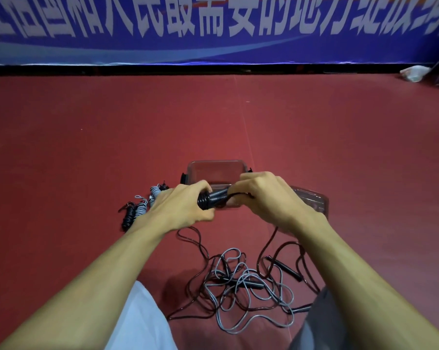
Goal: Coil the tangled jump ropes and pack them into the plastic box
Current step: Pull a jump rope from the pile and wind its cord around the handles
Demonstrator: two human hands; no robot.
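The red floor (238, 117) runs far ahead to a wall that carries a blue banner (213, 26) with big white characters, and a black strip lies under the banner. Far on the right, near this strip, there is a white crumpled thing (414, 73).

In the middle of the floor stands the clear plastic box (213, 168), open on top, and its lid (314, 202) lies just beside it on the right. Both hands are held close together in front of the box. The left hand (185, 203) grips a black bundle (213, 198) of wound rope, with the fingers curled round its left end. The right hand (266, 195) pinches the right end of the same bundle with bent fingers. A dark cord (270, 242) hangs from under the right hand down to the floor.

To the left of the box, a few coiled ropes (140, 210), black and grey, lie side by side on the floor. Nearer to the person, between the two knees, the tangled ropes (248, 291) lie in a loose heap of dark and grey loops. A black handle (286, 269) lies at the right edge of this heap.
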